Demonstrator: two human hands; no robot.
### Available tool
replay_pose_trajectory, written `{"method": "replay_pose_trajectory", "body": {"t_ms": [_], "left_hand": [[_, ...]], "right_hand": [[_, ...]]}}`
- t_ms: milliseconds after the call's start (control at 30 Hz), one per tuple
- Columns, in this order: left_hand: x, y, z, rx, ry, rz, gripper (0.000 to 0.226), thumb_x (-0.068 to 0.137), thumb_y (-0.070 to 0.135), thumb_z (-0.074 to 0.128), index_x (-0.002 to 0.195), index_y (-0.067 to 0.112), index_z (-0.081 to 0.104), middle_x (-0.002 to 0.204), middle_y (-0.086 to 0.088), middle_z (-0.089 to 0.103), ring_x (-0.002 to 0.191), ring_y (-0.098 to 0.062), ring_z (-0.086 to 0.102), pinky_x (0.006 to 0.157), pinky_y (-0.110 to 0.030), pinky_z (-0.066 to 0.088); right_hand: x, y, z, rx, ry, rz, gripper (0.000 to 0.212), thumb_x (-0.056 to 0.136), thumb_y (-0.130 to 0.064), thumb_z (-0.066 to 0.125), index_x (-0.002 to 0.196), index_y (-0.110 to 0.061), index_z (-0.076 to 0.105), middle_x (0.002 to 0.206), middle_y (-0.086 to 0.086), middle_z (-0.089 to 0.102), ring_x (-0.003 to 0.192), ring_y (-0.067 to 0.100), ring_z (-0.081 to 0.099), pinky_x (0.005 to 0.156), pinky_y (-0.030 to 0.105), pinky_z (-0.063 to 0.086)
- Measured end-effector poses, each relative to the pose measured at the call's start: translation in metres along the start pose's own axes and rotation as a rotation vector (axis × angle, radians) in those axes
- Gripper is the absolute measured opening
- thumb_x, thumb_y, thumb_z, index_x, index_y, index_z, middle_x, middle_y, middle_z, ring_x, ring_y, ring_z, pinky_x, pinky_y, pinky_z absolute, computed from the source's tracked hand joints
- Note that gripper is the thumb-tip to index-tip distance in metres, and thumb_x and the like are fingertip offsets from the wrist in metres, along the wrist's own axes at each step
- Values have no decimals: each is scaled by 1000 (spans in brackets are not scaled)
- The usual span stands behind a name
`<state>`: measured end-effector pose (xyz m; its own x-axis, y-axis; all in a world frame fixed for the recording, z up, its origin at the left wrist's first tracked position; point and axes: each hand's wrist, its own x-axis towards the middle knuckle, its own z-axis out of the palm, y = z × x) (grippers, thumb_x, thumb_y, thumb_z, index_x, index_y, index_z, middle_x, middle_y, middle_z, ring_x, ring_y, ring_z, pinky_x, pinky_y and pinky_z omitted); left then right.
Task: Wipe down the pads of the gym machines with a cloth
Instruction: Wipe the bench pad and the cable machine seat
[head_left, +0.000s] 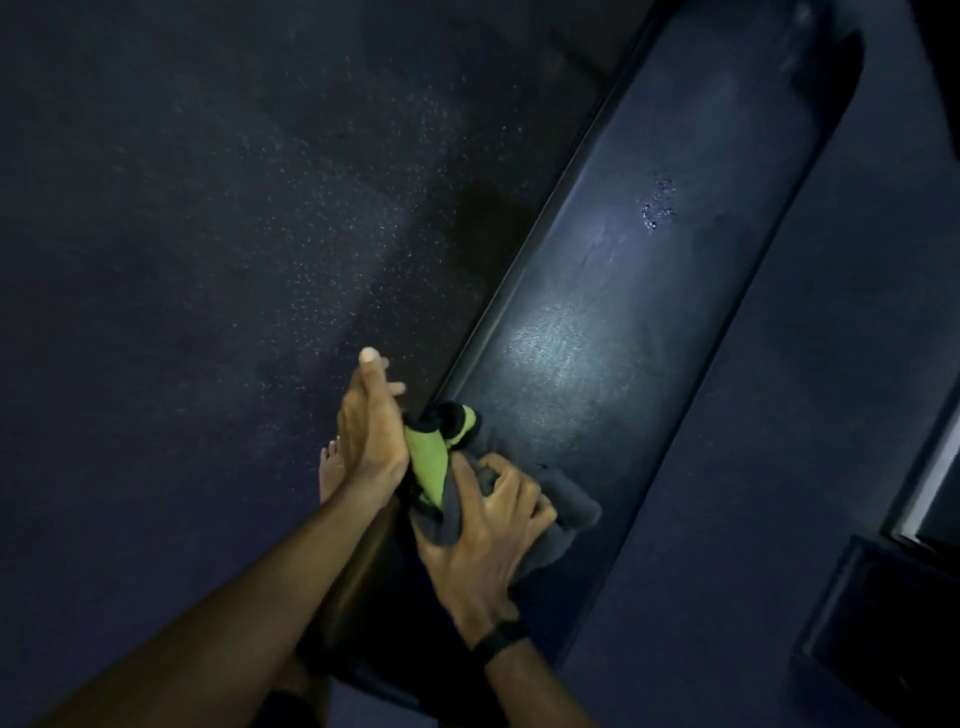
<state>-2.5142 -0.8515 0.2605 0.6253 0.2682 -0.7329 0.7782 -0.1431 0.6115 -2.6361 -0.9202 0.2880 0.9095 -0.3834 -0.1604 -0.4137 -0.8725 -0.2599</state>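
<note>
A long black bench pad (649, 270) runs diagonally from the bottom centre to the top right. Spray droplets (657, 202) glisten on its upper part. A grey cloth (566, 504) lies bunched on the pad's near end, with a green and black part (428, 462) sticking up at its left. My right hand (483, 525) grips the grey cloth with curled fingers and presses it on the pad. My left hand (371, 426) is at the pad's left edge, fingers stretched out, its palm against the green part.
Dark speckled rubber flooring (208, 260) spreads to the left of the pad. A bare foot (332, 467) stands on it beside my left hand. A dark machine frame and base (893, 613) sit at the lower right.
</note>
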Motion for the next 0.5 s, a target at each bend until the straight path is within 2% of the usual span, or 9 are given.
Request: {"method": "replay_pose_trajectory", "body": {"t_ms": [100,200,300,400,500], "left_hand": [[8,-2,-19,-59,49,-66,96,75,89,19,130,24,62,110,0,70,106,-28,64,101,-61,45],[13,12,-21,-2,3,-30,92,81,84,17,135,22,59,100,6,68,106,-31,62,101,-61,45],[22,30,-13,42,-55,48,75,98,68,19,137,16,57,95,2,67,109,-34,62,105,-57,43],[26,44,0,36,-73,84,67,105,58,18,138,14,57,98,-2,68,108,-33,63,104,-55,44],[21,58,6,-10,-35,73,68,104,58,18,136,13,58,117,-10,67,111,-30,62,103,-56,44]], "right_hand": [[57,-11,0,-12,48,-47,45,64,-52,71,104,-30,69,106,3,56,98,26,44,81,40,24],[176,-20,-7,-76,224,158,41,68,-45,73,105,-28,66,109,5,54,104,30,47,85,43,27],[276,-19,-24,-192,216,290,43,73,-43,69,114,-31,64,118,5,53,113,31,46,88,46,29],[272,-13,-29,-278,149,169,37,74,-38,69,109,-28,65,116,7,54,112,32,47,87,48,31],[186,-21,-19,-265,61,35,41,69,-33,77,107,-24,65,116,8,53,109,31,47,89,49,34]]}}
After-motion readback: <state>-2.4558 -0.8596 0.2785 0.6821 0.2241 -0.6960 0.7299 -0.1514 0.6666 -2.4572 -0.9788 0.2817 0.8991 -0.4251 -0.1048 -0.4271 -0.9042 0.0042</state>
